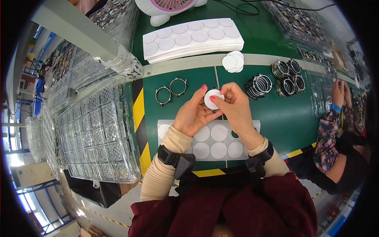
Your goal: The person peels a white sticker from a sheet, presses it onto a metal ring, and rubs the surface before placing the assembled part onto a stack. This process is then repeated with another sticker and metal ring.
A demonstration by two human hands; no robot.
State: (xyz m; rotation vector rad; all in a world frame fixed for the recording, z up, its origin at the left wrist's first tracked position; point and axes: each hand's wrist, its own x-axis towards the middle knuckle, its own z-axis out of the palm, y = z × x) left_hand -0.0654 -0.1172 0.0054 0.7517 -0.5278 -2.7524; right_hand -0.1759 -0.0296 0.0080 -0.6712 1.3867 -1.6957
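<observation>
Both my hands meet over the green bench around a small ring-shaped part topped by a white round disc [213, 100]. My left hand [193, 116] grips the part from the left and below, its thumb raised beside the rim. From the right, my right hand [235, 106] presses the disc's face with its thumb, fingers bent at the edge. Below them lies a sheet of round white stickers [218, 150], with one dark gap where green shows through. Two metal rings [163, 96] lie left of my hands. To the right stands a stack of rings [259, 85].
More stacked rings [285, 86] stand farther right. Behind are loose white discs [233, 62] and a thick pile of sticker sheets [193, 38], with a fan [169, 6] beyond. Clear plastic trays [94, 134] pile up at left. A co-worker's arm [329, 130] works at right.
</observation>
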